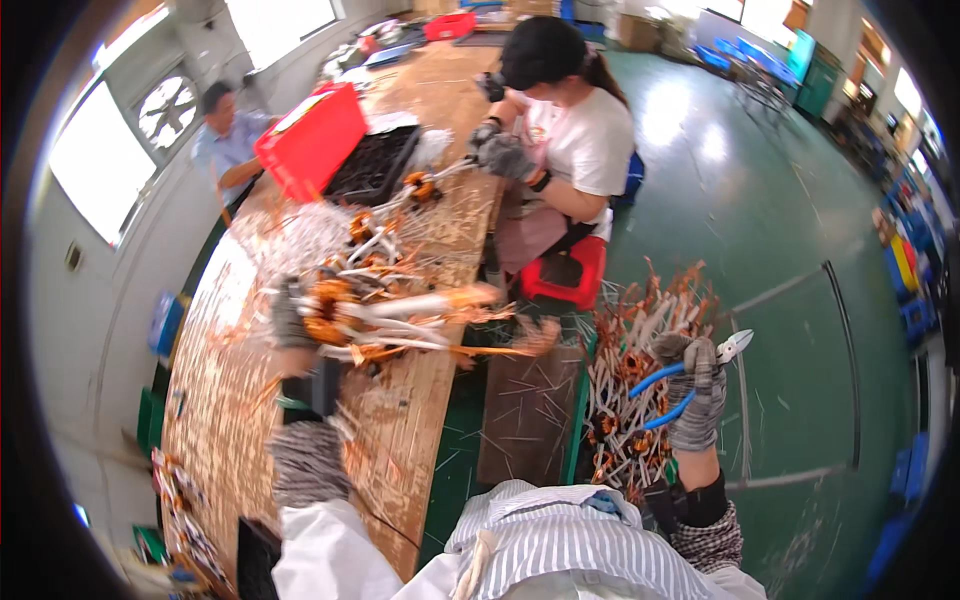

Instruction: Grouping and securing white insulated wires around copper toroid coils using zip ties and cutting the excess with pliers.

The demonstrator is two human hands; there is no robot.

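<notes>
My gloved left hand (291,312), blurred by motion, grips a ring-shaped copper coil (328,305) over the wooden bench. Long white-sleeved leads with frayed copper ends stretch from it to the right. In my gloved right hand (698,400) is a pair of cutting pliers (736,346), with blue handles and the metal jaws pointing up and right. Beneath and beside that hand lies a heap of similar coils (640,345) with white leads and bare copper ends. More wound coils (362,228) lie on the bench beyond my left hand.
Across the bench (400,440) lie wire scraps. A black tray (375,165) and a red bin (315,140) stand farther back. One gloved co-worker (575,130) sits at the bench's right edge by a red stool (565,280); another person (228,140) is at the far left.
</notes>
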